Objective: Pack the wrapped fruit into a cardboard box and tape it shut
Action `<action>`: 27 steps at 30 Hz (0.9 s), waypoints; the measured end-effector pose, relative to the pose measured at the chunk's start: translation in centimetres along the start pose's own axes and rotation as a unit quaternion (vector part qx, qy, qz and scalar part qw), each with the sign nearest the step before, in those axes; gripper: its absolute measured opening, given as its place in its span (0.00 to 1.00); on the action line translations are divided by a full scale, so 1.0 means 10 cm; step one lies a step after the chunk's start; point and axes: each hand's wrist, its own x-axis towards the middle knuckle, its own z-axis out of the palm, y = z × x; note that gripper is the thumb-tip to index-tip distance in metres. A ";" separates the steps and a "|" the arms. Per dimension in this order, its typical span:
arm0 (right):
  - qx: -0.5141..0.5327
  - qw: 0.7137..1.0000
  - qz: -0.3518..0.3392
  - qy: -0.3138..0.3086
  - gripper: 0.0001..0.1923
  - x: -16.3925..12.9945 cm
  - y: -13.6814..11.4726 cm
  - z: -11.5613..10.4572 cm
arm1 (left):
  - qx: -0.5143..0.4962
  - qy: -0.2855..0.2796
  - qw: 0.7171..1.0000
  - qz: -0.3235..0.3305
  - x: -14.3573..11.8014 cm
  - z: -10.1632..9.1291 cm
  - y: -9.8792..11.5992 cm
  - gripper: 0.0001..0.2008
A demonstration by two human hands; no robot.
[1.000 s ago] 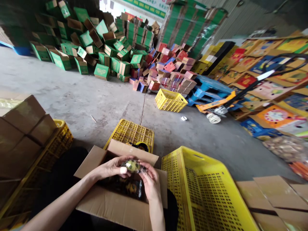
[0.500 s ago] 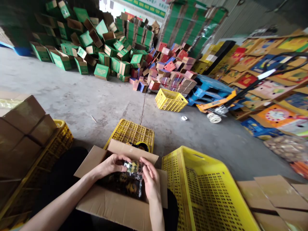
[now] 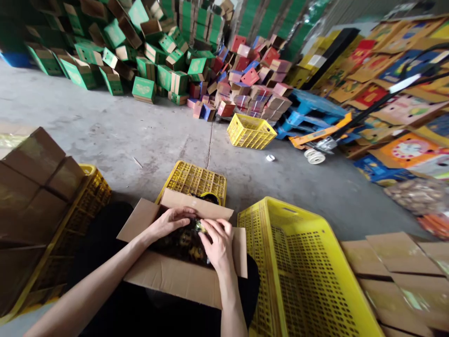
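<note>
Cardboard box (image 3: 182, 276) lying open on lap; left hand (image 3: 171, 221), right hand (image 3: 218, 243) both gripping small yellow-green packet (image 3: 200, 226) above box's far edge; yellow crate (image 3: 298, 276) standing just beside.

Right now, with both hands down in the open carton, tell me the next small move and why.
Probably press the small plastic-wrapped item down among the other wrapped pieces. Left hand and right hand both grip it low inside the cardboard carton, level with the dark contents, so it looks nearly seated. Whether it touches them is unclear.

text: none legible | green cartons (image 3: 144, 89): print too blurred | orange carton (image 3: 407, 152): clock-face picture, no readable digits
</note>
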 end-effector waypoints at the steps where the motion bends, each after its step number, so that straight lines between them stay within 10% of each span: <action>1: -0.033 0.999 0.015 0.007 0.16 -0.03 0.00 0.00 | 0.004 0.006 1.000 -0.001 0.00 0.00 0.00 0.27; 8: -0.095 0.993 0.048 0.039 0.19 -0.19 -0.09 0.07 | 0.009 0.003 1.000 0.002 -0.02 -0.01 -0.03 0.26; 19: -0.163 0.971 0.022 -0.174 0.19 -0.31 0.05 0.25 | -0.005 -0.012 1.000 -0.005 0.01 -0.04 -0.04 0.27; 27: -0.003 0.995 0.050 -0.088 0.13 -0.12 -0.12 -0.25 | -0.022 -0.012 1.000 -0.005 0.04 -0.03 -0.05 0.28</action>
